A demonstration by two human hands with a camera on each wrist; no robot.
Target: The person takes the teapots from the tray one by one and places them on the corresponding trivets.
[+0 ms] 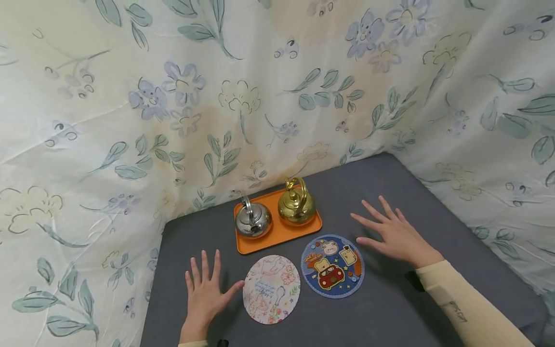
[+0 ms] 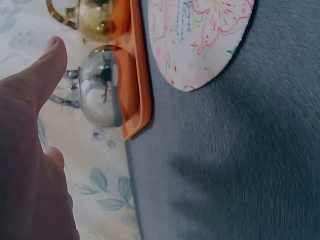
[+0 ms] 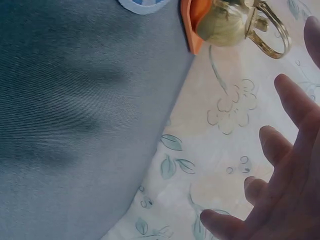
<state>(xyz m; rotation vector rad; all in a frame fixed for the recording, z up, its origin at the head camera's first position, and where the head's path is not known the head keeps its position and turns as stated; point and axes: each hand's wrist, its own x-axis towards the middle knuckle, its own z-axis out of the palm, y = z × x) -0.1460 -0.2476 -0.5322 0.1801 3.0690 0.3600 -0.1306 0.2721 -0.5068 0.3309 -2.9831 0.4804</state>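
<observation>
My left hand hovers over the table with fingers spread, its thumb close to the left edge of a pale round mat with pink drawings. On the other side, my right hand is spread above the table, right of a blue round mat with a bear and red car. Neither hand holds anything. Behind the mats an orange tray carries a silver teapot on its left and a gold teapot on its right. Both teapots stand upright with arched handles raised.
A dark grey cloth covers the table. White curtains with flowers and leaves hang along the back and sides, close behind the tray. The table's right edge runs beyond my right forearm.
</observation>
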